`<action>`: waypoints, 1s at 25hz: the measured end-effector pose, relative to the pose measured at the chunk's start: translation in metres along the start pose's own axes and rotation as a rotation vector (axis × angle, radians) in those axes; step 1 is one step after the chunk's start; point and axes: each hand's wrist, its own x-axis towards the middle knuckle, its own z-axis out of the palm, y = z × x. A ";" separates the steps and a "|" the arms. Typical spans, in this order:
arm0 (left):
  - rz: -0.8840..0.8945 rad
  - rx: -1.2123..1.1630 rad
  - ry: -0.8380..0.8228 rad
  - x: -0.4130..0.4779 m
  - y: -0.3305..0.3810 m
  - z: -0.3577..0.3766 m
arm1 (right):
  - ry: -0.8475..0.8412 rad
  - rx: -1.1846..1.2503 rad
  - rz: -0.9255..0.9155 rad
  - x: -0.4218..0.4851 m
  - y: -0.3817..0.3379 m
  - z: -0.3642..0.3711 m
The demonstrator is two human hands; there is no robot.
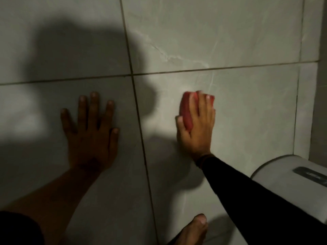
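Note:
My right hand (197, 128) presses a red sponge-like pad (186, 110) against the grey tiled surface (238, 106), with the fingers laid over the pad's top and the thumb along its left side. The pad shows only to the left of and between the fingers. My left hand (90, 133) lies flat on the neighbouring tile, fingers spread and straight, in shadow, holding nothing. A dark sleeve covers my right forearm; my left forearm is bare.
Dark grout lines (139, 121) cross the large grey tiles. A white rounded fixture with a grey panel (292, 172) sits at the lower right. A bare foot (192, 230) shows at the bottom. A wall corner (316, 85) rises at the right edge.

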 end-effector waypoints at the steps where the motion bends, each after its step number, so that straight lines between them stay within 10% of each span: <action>1: 0.000 0.007 -0.004 0.001 0.001 0.000 | 0.085 0.016 0.131 0.024 -0.005 0.004; 6: -0.011 -0.004 -0.025 0.001 0.000 -0.002 | -0.012 -0.045 -0.244 -0.011 -0.056 0.023; 11: -0.004 0.027 -0.022 0.007 0.000 0.000 | 0.139 0.050 0.172 0.023 -0.079 0.023; 15: -0.004 0.036 -0.005 0.001 -0.002 0.001 | -0.021 0.003 -0.252 -0.017 -0.097 0.029; 19: -0.006 0.036 -0.011 0.006 0.002 -0.001 | 0.053 0.015 0.062 -0.006 -0.070 0.011; 23: 0.003 0.010 0.013 0.002 -0.001 0.001 | 0.018 0.017 -0.431 0.078 -0.103 0.019; 25: -0.010 0.012 0.001 0.002 -0.002 0.002 | 0.116 0.002 -0.386 0.104 -0.051 0.004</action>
